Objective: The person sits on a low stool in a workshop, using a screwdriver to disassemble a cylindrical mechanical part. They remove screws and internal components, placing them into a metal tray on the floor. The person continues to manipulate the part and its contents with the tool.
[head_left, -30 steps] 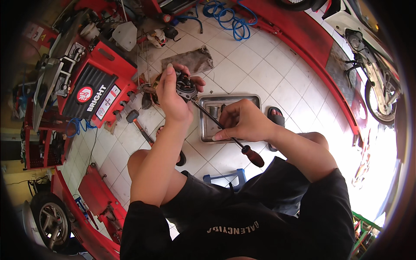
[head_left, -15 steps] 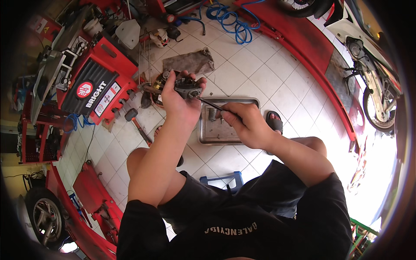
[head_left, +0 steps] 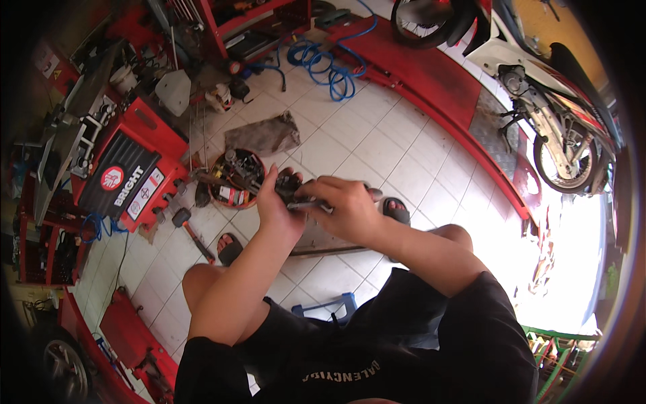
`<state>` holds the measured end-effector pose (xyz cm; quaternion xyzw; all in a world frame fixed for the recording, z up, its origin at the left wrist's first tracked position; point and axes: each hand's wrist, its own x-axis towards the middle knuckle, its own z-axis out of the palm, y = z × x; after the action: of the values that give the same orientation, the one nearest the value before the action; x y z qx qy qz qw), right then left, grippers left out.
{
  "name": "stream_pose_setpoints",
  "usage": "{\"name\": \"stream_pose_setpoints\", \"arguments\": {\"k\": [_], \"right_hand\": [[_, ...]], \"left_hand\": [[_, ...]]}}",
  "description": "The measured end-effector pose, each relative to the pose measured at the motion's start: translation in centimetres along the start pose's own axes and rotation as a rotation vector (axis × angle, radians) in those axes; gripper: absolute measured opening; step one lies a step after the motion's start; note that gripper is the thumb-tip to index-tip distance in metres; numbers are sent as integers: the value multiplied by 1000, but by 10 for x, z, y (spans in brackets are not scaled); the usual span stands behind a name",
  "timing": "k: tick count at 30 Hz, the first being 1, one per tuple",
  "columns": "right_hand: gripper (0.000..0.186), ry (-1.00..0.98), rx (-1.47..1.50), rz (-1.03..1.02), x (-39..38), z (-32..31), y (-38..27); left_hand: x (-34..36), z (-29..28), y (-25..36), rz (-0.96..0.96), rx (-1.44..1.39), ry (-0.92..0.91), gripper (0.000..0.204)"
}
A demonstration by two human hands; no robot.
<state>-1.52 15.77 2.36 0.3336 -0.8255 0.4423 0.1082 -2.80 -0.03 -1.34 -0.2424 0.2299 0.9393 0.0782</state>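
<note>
My left hand [head_left: 279, 219] is closed from below around a dark grey cast-metal engine part [head_left: 289, 184], with the thumb standing up beside it. My right hand [head_left: 350, 210] is bent over the part's right side, its fingers curled on a thin dark metal rod-like tool [head_left: 306, 203]. The tool's tip and much of the part are hidden by my fingers. Below both hands, a shallow metal tray [head_left: 330, 244] lies on the floor between my feet, largely covered by my right hand and forearm.
Left of my hands stands a round basin [head_left: 261, 165] of parts, with a hammer [head_left: 192, 232] near it. Beyond lie a dark cloth [head_left: 262, 133] and a coiled blue hose [head_left: 323, 64]. A red machine [head_left: 134, 176] stands left; a red ramp [head_left: 431, 97] and motorcycle [head_left: 558, 128] are right.
My right hand has moved up against the part, and the tool now lies closer along it. The view has shifted, uncovering more of the basin. My left hand still holds the part.
</note>
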Motion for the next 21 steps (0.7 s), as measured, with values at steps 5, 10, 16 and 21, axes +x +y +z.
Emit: {"name": "stream_pose_setpoints", "arguments": {"k": [5, 10, 16, 21], "right_hand": [[39, 9, 4, -28, -4, -1, 0], [19, 159, 45, 85, 3, -5, -17], [43, -166, 27, 695, 4, 5, 60], [36, -416, -47, 1004, -47, 80, 137]], "left_hand": [[-1, 3, 1, -83, 26, 5, 32], [19, -4, 7, 30, -29, 7, 33], [34, 0, 47, 212, -251, 108, 26], [9, 9, 79, 280, -230, 116, 33]]}}
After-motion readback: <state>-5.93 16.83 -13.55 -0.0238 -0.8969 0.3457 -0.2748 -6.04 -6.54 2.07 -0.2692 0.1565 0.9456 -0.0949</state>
